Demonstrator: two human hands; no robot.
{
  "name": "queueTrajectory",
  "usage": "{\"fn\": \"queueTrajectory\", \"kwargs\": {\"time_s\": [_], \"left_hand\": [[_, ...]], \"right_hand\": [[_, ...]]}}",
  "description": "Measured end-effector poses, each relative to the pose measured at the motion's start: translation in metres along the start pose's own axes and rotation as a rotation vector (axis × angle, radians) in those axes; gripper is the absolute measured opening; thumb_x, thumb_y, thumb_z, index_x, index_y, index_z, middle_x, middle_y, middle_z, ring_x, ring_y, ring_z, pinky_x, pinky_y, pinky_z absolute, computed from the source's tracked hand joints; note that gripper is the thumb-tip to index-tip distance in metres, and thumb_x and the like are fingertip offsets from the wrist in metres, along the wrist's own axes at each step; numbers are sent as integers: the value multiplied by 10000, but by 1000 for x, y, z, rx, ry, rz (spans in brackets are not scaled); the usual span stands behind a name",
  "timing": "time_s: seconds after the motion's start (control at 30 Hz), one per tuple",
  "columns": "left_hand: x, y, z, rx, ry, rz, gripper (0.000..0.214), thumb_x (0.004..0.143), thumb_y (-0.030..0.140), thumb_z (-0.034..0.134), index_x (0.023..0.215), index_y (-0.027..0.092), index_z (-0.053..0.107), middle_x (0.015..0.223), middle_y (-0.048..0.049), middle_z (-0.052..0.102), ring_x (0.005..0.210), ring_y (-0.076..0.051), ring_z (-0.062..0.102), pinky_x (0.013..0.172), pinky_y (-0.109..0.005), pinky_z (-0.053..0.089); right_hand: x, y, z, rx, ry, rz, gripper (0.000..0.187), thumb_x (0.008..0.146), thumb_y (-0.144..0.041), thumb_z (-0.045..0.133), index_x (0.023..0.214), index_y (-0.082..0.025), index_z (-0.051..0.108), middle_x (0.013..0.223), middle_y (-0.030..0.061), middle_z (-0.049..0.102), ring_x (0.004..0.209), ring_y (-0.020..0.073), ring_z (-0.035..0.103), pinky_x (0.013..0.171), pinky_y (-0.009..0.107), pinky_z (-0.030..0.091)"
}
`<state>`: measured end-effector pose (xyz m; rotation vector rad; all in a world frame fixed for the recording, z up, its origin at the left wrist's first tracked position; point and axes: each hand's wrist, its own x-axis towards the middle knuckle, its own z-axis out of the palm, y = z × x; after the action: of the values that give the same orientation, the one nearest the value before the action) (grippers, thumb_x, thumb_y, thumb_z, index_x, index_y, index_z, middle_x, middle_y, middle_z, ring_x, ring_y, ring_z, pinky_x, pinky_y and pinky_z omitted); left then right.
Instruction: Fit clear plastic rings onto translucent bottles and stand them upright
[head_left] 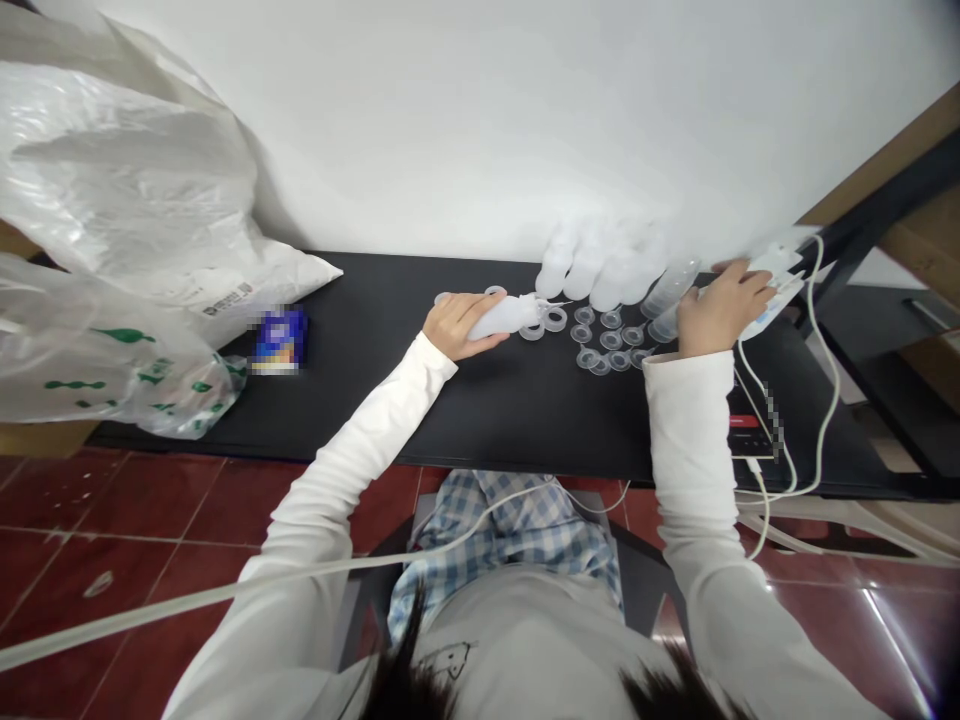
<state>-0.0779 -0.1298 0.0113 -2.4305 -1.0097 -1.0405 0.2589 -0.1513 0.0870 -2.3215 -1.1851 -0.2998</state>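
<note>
My left hand (459,325) is wrapped round a white, translucent squeeze bottle (501,317), tilted on its side with its narrow neck pointing right. Beneath that neck lie a few translucent rings (555,319). To the right, several small round translucent caps (611,340) are spread on the black table (540,420). Behind them several more whitish bottles (606,285) lie close together against the wall. My right hand (724,308) reaches over the far right, fingers apart and bent downward, beside a clear cylinder (664,325) and a white power strip (772,305). What its fingertips touch is hidden.
Large white plastic bags (142,190) fill the left end, with a blue packet (280,340) beside them. A phone (750,430) with a white cable (825,390) lies at the right. Another white cord (300,570) crosses over my lap.
</note>
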Motion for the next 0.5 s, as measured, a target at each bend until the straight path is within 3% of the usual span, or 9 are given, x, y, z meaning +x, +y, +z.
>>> {"fn": "queueTrajectory", "kwargs": {"time_s": [0.1, 0.2, 0.3, 0.4, 0.5], "left_hand": [[0, -1, 1, -7, -11, -26, 601, 847, 619, 571, 1244, 176, 658, 1062, -129, 739, 924, -253, 688, 801, -365, 491], [-1, -2, 0, -38, -25, -49, 606, 853, 620, 564, 1257, 176, 650, 1068, -133, 729, 953, -259, 682, 829, -372, 487], [-1, -3, -1, -65, -31, -64, 615, 856, 620, 561, 1273, 175, 639, 1076, -138, 722, 972, -263, 676, 846, -376, 482], [0, -3, -2, -47, -15, -66, 612, 852, 618, 569, 1266, 174, 647, 1062, -135, 726, 956, -260, 677, 837, -373, 488], [1, -3, -2, -20, 14, -66, 603, 844, 616, 583, 1246, 173, 662, 1046, -130, 733, 935, -257, 681, 823, -369, 497]], "right_hand": [[5, 10, 1, 34, -15, -20, 412, 781, -66, 597, 1189, -83, 545, 1273, 273, 491, 1230, 383, 413, 993, 539, 303], [9, 19, -1, 75, -37, -42, 311, 786, -94, 588, 1097, -113, 607, 1139, 223, 571, 1185, 384, 448, 991, 569, 312], [6, 17, -10, 171, 124, -68, 240, 828, -198, 615, 1065, -164, 626, 1131, 182, 564, 1149, 369, 470, 975, 572, 343], [-6, 1, -15, 423, 320, -260, 259, 942, -393, 520, 1072, -185, 605, 1123, 173, 560, 1041, 285, 515, 934, 495, 408], [-26, -23, -7, 731, 282, -489, 355, 988, -486, 398, 1019, -185, 584, 1009, 130, 600, 866, 202, 557, 767, 387, 470]]}}
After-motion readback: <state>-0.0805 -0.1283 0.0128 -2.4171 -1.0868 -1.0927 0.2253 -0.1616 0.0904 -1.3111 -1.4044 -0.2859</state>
